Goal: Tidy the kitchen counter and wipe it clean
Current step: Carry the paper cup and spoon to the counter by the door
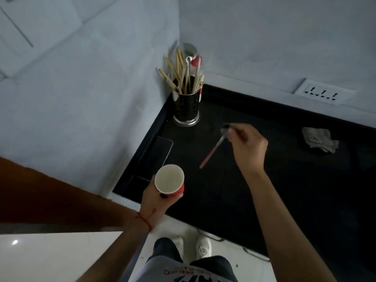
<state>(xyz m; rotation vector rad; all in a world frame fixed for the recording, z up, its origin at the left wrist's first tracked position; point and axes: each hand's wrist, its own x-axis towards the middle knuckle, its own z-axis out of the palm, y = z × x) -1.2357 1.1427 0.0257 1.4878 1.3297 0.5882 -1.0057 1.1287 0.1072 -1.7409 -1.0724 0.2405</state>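
Left hand (pixel 154 197): at 6 o'clock, wrapped around an empty red paper cup (pixel 169 181), likely clearing it.
Right hand (pixel 247 146): centre, pinching a pink-handled metal spoon (pixel 213 148) above the black stone counter (pixel 264 180).
Holder: steel utensil cylinder (pixel 186 107) at 12 o'clock, probable destination.
Nearby: dark phone (pixel 157 154) at 9 o'clock; crumpled grey cloth (pixel 319 139) at 3 o'clock, unused.

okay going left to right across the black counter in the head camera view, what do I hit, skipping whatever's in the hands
Phone lying flat by the left wall → utensil holder standing in the corner → crumpled cloth far right on the kitchen counter.
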